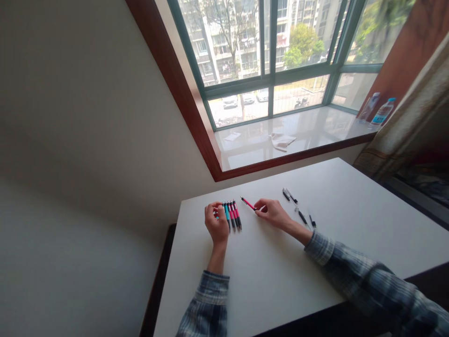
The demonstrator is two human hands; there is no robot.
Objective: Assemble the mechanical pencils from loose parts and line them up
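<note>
Several pens lie side by side on the white table, with a teal pen at the left and pink pens with dark grips to its right. My left hand rests at the left end of this row with curled fingers. Teal shows between those fingers, so they close around a teal pen that is mostly hidden. A short gap to the right separates the row from my right hand, which pinches a pink pen by its dark grip end. That pen slants, its clicker end pointing up and left.
Several black and clear pens lie scattered on the white table right of my right hand. Beyond the table, a windowsill carries a crumpled cloth and plastic bottles. A curtain hangs at the right.
</note>
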